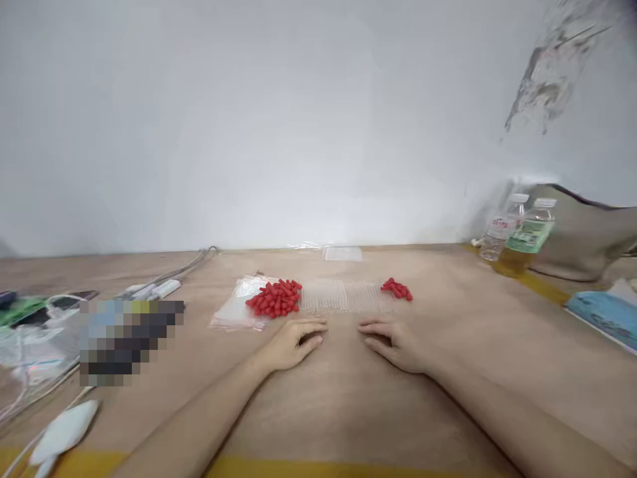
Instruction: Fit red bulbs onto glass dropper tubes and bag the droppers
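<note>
My left hand (299,342) rests on its side on the table, fingers stretched toward the middle, with nothing in it. Facing it across a gap lies my right hand (391,342), likewise loosely stretched out and holding nothing. Just beyond my left hand is a heaped pile of small red pieces (275,299), partly on clear plastic bags (236,309). A smaller group of red pieces (397,289) sits beyond my right hand. Between the two piles, rows of thin clear sticks (346,295) lie side by side; their exact kind is hard to make out.
At the right stand two bottles (528,236) beside a grey-brown bag (582,232), with a blue packet (604,315) nearer. Cables, a white charger (64,431) and a pixelated item (127,342) occupy the left. A small white slab (342,253) lies near the wall.
</note>
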`<state>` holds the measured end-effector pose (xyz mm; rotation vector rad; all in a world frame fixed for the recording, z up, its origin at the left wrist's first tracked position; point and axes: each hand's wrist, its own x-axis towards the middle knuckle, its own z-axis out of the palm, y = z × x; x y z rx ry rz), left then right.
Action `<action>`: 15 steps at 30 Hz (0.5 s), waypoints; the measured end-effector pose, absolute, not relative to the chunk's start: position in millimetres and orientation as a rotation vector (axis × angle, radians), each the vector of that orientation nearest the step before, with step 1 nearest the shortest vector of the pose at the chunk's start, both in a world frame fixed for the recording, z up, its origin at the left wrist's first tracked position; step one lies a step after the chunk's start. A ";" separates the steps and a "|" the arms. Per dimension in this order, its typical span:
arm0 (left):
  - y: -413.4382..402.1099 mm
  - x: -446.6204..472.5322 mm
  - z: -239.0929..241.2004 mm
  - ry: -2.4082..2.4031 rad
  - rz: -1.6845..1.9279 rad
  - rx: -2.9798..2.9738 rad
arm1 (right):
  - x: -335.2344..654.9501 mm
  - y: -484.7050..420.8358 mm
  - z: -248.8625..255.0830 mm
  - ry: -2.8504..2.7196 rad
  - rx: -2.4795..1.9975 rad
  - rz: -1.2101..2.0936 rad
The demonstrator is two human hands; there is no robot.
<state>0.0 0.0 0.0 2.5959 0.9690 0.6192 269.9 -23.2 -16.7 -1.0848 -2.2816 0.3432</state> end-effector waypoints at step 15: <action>-0.3 -0.5 -4.1 0.952 0.707 2.567 | 266.2 -23.8 -17.8 -2.248 -1.047 0.354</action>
